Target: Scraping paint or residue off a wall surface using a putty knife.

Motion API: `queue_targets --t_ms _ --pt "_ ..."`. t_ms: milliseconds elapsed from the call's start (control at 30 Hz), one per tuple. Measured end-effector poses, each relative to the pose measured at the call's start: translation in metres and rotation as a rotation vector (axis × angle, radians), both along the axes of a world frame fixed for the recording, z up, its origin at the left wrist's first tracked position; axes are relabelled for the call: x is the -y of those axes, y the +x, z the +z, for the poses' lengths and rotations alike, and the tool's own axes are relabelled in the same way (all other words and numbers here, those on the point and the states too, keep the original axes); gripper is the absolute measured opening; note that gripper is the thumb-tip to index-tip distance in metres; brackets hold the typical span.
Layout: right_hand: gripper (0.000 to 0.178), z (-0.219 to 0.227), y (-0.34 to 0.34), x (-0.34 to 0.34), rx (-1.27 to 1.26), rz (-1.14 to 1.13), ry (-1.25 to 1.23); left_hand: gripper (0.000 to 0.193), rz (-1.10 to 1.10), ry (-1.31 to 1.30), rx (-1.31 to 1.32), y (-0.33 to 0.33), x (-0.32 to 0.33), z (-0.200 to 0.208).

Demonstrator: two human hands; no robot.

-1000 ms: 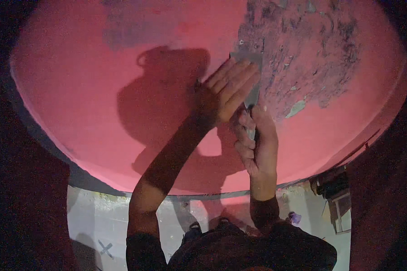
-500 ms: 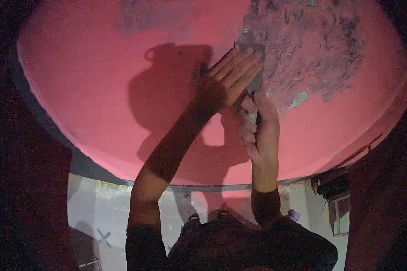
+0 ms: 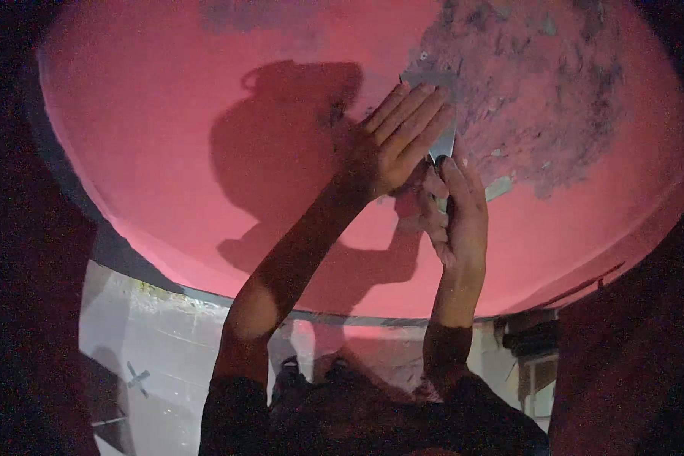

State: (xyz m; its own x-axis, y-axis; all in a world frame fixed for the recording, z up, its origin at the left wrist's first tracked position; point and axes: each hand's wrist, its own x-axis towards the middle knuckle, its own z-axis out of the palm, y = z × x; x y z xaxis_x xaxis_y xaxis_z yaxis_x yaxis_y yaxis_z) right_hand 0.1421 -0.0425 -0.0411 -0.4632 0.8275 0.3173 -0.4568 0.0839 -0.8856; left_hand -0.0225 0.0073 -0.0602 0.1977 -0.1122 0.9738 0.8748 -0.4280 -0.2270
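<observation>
Scraper (image 3: 444, 143), one: flat metal blade, tapering towards the handle, lying against the pink wall (image 3: 159, 152) at the rough patch's (image 3: 539, 99) left border. Right hand (image 3: 463, 209): I am wrapping my grip around its handle. Left hand (image 3: 394, 148): I am spreading straight fingers over the blade, grasping nothing. Step: I am apparently working the blade along the wall; the next move is likely calling for even pressure. Wall: looking smooth, matt. Patch: looking crusty, dark-mottled, a pale bare spot (image 3: 500, 188) showing below.
</observation>
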Motion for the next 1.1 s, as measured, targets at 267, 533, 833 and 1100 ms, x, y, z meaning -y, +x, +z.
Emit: queue_targets --t_ms 267,533,833,1100 --pt "0.048 0.020 -0.005 -0.002 0.135 -0.013 0.085 0.041 0.037 0.044 0.095 -0.001 0.011 0.005" --pt "0.051 0.010 0.004 0.000 0.166 -0.029 0.089 0.038 0.028 0.081 0.173 0.013 0.007 -0.012" --pt "0.018 0.007 -0.003 0.014 0.189 -0.021 0.030 0.037 -0.009 0.028 0.182 0.008 0.011 -0.018" --pt "0.020 0.022 -0.022 0.020 0.161 -0.107 0.024 0.040 0.013 0.026 0.166 -0.006 0.013 -0.006"
